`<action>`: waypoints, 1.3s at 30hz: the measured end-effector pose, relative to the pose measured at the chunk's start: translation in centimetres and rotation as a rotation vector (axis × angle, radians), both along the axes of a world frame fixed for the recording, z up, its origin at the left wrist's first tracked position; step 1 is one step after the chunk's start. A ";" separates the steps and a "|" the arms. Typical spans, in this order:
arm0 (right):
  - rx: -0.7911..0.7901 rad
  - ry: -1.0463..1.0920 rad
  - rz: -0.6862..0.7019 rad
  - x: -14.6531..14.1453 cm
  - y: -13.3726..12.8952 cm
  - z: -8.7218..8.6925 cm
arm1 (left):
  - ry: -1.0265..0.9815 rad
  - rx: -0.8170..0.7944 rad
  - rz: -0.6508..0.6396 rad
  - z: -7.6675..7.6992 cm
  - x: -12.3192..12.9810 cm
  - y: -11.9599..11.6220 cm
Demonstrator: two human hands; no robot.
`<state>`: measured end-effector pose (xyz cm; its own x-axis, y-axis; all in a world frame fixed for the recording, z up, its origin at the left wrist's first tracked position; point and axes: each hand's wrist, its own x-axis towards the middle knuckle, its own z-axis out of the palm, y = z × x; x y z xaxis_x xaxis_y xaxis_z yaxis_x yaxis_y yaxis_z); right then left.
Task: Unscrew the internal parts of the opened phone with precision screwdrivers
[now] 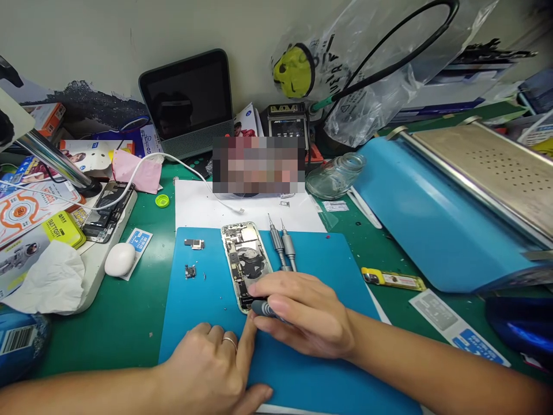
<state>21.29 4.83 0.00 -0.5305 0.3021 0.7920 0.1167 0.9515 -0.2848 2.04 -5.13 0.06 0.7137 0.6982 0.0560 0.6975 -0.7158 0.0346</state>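
An opened phone [247,253] with its inner parts bare lies face up on a blue mat [311,259]. My right hand [306,314] is closed around a grey screwdriver [262,309] at the phone's lower end; its tip is hidden. My left hand [211,357] holds nothing: the index finger reaches out to the phone's bottom edge, the thumb is apart and the other fingers are curled. Two more screwdrivers [276,239] lie right of the phone. To its left sit a small metal-shielded part [194,244] and a small dark part [190,271].
Behind the mat are white paper [194,202], a cable plug [241,211] and a glass jar [337,176]. A blue roll-like sheet [410,213] and a yellow tool [393,279] are at right. A white earbud case [120,259] and another opened phone [108,213] are at left.
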 end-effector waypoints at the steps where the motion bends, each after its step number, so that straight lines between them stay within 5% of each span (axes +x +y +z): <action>1: -0.001 0.003 -0.007 0.0 0.0 0.0 | 0.000 0.002 -0.002 0.0 0.0 0.0; 39: 0.003 0.049 0.026 -0.2 0.1 -0.1 | -0.007 0.010 -0.002 0.3 0.0 -0.1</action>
